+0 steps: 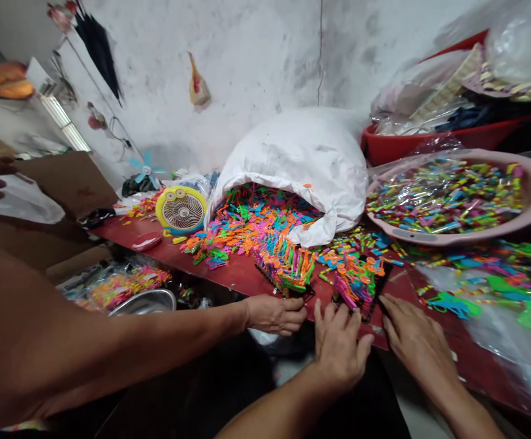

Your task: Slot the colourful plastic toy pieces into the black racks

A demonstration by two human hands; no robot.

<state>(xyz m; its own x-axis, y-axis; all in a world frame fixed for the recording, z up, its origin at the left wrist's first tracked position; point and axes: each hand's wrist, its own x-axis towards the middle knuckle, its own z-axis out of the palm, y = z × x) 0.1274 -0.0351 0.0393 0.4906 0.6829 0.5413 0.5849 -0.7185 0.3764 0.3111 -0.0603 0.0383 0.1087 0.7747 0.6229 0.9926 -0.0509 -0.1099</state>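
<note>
The left hand (339, 349), fingers spread, touches the black rack (378, 291) of plastic pieces (355, 281) — the right hand (416, 341) lies open beside it, and a pink basin (434, 238) of pieces sits behind it.

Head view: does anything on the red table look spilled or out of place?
Yes: a heap of multicoloured plastic pieces pours from the mouth of the slumped white sack onto the red tabletop. It lies loose and uncontained, running right up against a small yellow fan.
</note>
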